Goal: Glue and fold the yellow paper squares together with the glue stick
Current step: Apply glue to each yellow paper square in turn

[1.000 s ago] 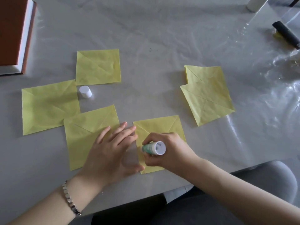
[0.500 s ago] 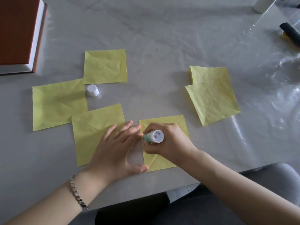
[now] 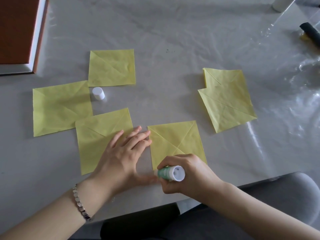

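Note:
Several creased yellow paper squares lie on the grey table. My right hand (image 3: 188, 175) grips a green and white glue stick (image 3: 170, 173), its tip down at the near left corner of the front square (image 3: 176, 141). My left hand (image 3: 124, 153) lies flat with straight fingers, its fingertips at that square's left edge and its palm over the neighbouring square (image 3: 97, 137). Two more squares (image 3: 60, 106) (image 3: 111, 67) lie to the left and behind. A pair of joined squares (image 3: 226, 99) sits at the right. The white glue cap (image 3: 98, 93) stands between the left squares.
A brown book (image 3: 19, 32) lies at the far left corner. A black marker (image 3: 310, 32) and a white cylinder (image 3: 280, 4) sit at the far right on shiny plastic sheeting (image 3: 294, 101). The table's near edge runs just under my wrists, with a grey chair (image 3: 287, 193) below.
My right hand has drawn the glue stick down the front square's left side toward the near corner. My left hand has stayed flat in place.

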Available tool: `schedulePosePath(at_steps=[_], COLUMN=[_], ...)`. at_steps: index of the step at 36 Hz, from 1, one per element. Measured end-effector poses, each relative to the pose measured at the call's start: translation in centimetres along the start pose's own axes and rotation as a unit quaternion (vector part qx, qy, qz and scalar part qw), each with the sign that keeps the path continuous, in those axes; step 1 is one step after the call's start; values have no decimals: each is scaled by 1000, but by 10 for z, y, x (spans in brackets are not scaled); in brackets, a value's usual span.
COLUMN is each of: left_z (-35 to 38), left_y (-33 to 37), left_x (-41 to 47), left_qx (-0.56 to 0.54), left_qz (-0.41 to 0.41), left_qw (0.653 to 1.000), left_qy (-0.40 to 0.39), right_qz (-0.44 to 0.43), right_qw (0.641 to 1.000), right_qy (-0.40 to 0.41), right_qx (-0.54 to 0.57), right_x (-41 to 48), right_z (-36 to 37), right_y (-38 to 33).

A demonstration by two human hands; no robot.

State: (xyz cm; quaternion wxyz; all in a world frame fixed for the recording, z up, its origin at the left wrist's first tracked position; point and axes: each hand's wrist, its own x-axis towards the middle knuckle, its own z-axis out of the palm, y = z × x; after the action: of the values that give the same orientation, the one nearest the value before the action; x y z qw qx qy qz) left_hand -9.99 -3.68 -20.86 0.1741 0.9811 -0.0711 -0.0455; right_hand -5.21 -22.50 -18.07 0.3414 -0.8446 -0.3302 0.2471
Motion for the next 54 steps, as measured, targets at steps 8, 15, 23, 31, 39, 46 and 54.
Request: schedulePosePath(at_steps=[8,15,23,31,39,46,54], left_z=[0,0,-1,-2,-5,-9,-20], left_y=[2,1,3,3,8,19,19], left_x=[1,0,1,1,2,2,29], left_qx=[12,3,7,15,47,104,11], left_qz=[-4,-7,-9,-10,-9,26,-9], left_qw=[1000,1000,1000,1000,999,993,989], left_qy=[8,-10,6,-9,-14,56,146], right_qz=[15,-32,19,10,90,159,190], right_qw=[999,999,999,999,985,934,910], right_qy=[33,-1,33,33,109,271,325], right_qx=[-2,-21,-8,7,104,168,173], right_x=[11,-11,0,-14,-20,-10,-18], right_z=[-12,-6,-20,-15,-12,-24,-34], right_y=[2,5,8,12,9,8,20])
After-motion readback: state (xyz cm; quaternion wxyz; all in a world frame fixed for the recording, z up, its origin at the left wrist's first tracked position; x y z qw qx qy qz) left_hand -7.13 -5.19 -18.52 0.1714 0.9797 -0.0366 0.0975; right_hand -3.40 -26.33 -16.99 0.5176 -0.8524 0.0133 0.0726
